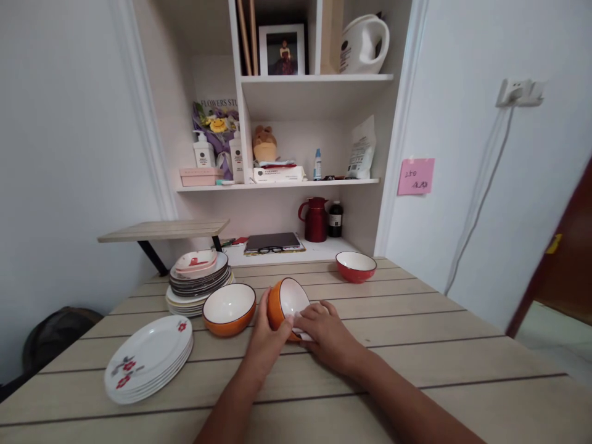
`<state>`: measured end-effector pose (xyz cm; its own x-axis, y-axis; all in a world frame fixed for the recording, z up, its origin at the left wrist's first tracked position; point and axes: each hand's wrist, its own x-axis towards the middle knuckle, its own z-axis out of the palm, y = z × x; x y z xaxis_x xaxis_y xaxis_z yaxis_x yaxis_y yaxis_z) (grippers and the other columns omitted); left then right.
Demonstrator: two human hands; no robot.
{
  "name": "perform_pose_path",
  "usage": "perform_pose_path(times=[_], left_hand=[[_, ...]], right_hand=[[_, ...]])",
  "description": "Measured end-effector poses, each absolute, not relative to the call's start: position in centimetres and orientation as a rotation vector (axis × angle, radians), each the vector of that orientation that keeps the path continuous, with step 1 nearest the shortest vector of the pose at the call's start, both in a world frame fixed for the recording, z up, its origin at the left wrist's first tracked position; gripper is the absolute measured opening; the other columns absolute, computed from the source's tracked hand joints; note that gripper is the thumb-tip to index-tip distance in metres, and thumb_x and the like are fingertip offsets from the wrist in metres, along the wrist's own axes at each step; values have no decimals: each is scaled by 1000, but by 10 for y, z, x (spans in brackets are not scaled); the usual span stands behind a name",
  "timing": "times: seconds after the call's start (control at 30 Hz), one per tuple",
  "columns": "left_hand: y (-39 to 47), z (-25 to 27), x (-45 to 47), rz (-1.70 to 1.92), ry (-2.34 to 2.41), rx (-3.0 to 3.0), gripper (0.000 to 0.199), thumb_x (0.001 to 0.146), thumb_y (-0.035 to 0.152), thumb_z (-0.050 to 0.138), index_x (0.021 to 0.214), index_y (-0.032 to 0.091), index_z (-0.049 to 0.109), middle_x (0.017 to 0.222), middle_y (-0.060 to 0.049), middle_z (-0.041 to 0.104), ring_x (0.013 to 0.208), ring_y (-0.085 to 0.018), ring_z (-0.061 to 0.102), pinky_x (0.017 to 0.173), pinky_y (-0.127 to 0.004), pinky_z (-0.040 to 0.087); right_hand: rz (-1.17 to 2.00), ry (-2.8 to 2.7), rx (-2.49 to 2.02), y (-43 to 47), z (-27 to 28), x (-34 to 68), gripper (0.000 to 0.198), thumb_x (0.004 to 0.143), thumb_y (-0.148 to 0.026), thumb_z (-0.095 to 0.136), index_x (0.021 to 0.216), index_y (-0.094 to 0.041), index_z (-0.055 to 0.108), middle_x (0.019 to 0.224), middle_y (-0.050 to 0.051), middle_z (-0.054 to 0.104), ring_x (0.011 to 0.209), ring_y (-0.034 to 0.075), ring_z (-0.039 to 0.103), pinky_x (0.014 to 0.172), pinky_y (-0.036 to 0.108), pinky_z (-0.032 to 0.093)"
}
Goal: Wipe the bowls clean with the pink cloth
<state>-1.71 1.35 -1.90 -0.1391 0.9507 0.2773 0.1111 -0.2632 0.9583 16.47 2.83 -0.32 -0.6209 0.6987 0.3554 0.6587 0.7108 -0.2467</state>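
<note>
An orange bowl [276, 303] with a white inside and dark rim is tilted towards the right above the table. My left hand [267, 336] is closed around its left side, the thumb at the near rim. My right hand [329, 338] presses a white tissue or cloth [304, 335] against the lower right rim, its fingers curled over most of it. A second orange bowl [229, 311] stands upright just left of my left hand. Further back on the right stands a red bowl [356, 267], also white inside.
White flowered plates [148, 357] are stacked at the front left. Behind them rises another stack of plates [198, 287] topped by small pink-white dishes [196, 261], near a raised wooden shelf [164, 230]. A red jug [316, 220] and a closed laptop [272, 242] sit at the back.
</note>
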Motion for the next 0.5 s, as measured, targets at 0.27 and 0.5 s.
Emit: perform_pose_path(times=[0.27,0.5], left_hand=[[17,-26,-21,1561,1255,1447,76,90,57,60,151,17,37,159,-17,44,147,-30,42,123,-44,30],[11,-25,-13,1540,1262,1509,89,82,54,72,155,20,32,164,-17,33,152,-33,32,124,-46,27]], right_hand=[[216,-2468,-850,23,0,159,7,91,-21,70,96,-23,65,98,3,72,98,23,61,95,37,41],[306,-2316,-880,27,-12,152,3,93,-20,65,93,-22,63,94,3,72,89,22,62,85,36,44]])
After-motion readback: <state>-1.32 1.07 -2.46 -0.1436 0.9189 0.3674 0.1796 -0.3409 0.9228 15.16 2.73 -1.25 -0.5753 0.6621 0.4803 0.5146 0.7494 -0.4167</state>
